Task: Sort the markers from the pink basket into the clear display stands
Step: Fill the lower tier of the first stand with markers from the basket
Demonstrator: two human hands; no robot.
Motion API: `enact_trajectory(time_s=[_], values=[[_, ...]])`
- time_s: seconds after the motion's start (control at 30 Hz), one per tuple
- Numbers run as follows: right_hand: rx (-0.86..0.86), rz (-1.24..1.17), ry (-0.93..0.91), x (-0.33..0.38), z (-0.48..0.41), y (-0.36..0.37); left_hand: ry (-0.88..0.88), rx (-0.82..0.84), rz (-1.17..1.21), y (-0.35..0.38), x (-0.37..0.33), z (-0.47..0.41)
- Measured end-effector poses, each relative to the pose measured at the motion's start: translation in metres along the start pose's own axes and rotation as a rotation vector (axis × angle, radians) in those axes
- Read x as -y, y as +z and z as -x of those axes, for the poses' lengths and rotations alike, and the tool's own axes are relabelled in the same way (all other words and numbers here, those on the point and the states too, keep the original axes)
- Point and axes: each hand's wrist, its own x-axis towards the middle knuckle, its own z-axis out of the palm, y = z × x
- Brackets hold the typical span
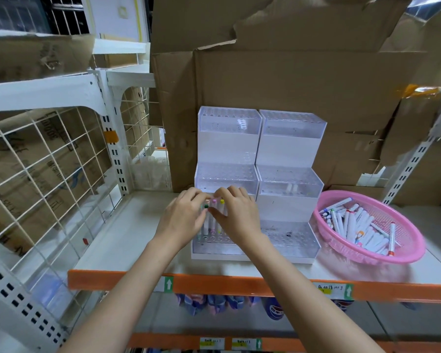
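Over the near tier of the left display stand (225,174), the left hand (186,217) and right hand (237,215) both pinch a few upright markers (211,221), which should go straight down into separate holes, while more lie in the pink basket (362,259) at the right.

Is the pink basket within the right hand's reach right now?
Probably yes: the pink basket lies open-topped right of the right hand, with only the right stand's low step between, though its fingers hold markers.
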Motion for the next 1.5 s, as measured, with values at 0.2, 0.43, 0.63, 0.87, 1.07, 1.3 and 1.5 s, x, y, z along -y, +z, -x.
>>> enact_trajectory(time_s=[0.2,0.43,0.63,0.87,1.07,1.3,1.5], values=[[0.018,0.061,0.080,-0.042,0.016,-0.028,0.091,0.034,-0.009,0.020,-0.040,-0.020],[0.060,0.202,0.175,-0.115,0.055,-0.077,0.244,0.131,0.062,0.067,-0.111,-0.043],[0.163,0.280,0.381,-0.183,0.091,-0.113,0.345,0.213,0.151,0.113,-0.181,-0.064],[0.295,0.319,0.559,-0.253,0.112,-0.145,0.325,0.394,0.171,0.166,-0.245,-0.088],[0.398,0.274,0.607,-0.293,0.105,-0.147,0.115,0.613,-0.033,0.200,-0.270,-0.109],[0.492,0.177,0.586,-0.315,0.086,-0.130,-0.017,0.601,-0.111,0.224,-0.275,-0.123],[0.479,0.081,0.534,-0.314,0.071,-0.123,-0.111,0.544,0.046,0.231,-0.274,-0.125]])
